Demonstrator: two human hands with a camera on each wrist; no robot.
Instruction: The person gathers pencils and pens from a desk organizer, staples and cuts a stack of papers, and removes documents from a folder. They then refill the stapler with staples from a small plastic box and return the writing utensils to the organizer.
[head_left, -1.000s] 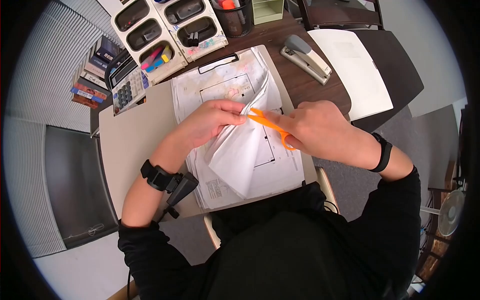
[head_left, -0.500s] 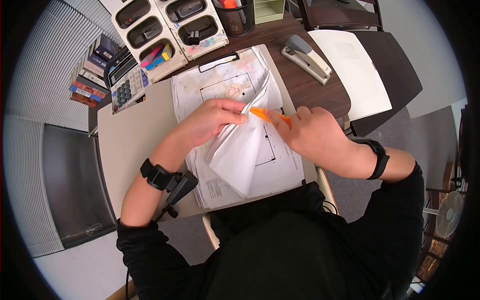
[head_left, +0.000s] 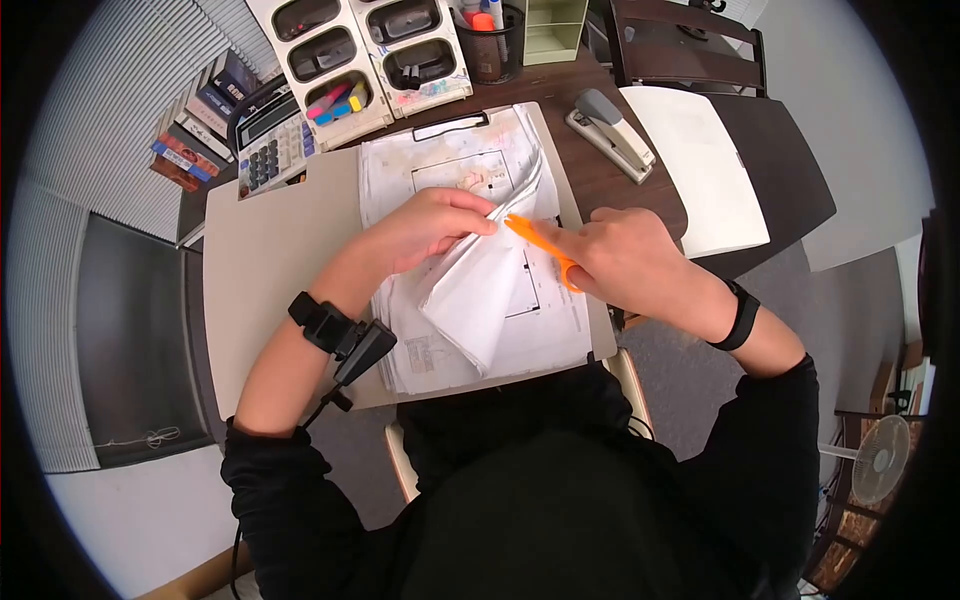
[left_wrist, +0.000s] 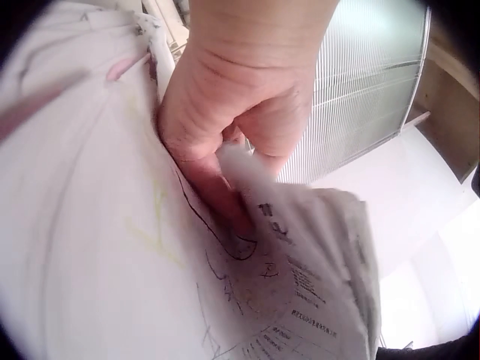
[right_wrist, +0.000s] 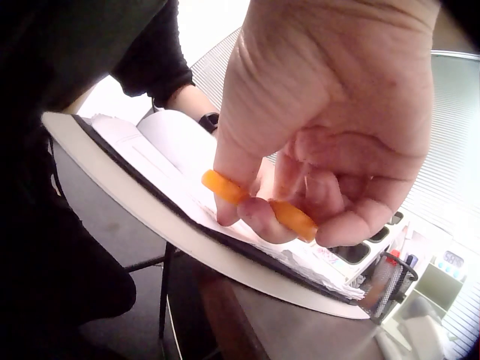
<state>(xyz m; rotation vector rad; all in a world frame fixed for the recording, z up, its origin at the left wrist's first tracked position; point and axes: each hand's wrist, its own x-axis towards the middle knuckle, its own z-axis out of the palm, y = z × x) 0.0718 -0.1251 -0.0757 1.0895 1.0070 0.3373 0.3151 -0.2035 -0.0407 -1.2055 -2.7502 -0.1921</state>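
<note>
My left hand (head_left: 430, 230) pinches the edge of several white printed sheets (head_left: 465, 310), lifted and folded over in a loose flap. In the left wrist view the thumb and fingers grip the paper bundle (left_wrist: 334, 255) near its creased edge. Orange scissors (head_left: 535, 238) are in my right hand (head_left: 635, 265), their tips right at the fold, close to the left fingertips. The right wrist view shows fingers through the orange handles (right_wrist: 294, 219); the blades are hidden there. Under the flap, more printed sheets lie on a clipboard with a black clip (head_left: 450, 128).
A grey and white stapler (head_left: 612, 135) lies right of the clipboard, beside a white folder (head_left: 700, 165). Behind stand a white organizer (head_left: 375, 50) with highlighters, a mesh pen cup (head_left: 490, 45) and a green box (head_left: 552, 30). A calculator (head_left: 270, 155) and books (head_left: 205, 120) are at left.
The scissor blades stood apart a second ago, then came together with the right hand turned lower. Now the handle loop shows again. The left hand keeps its pinch; the head view has shifted slightly.
</note>
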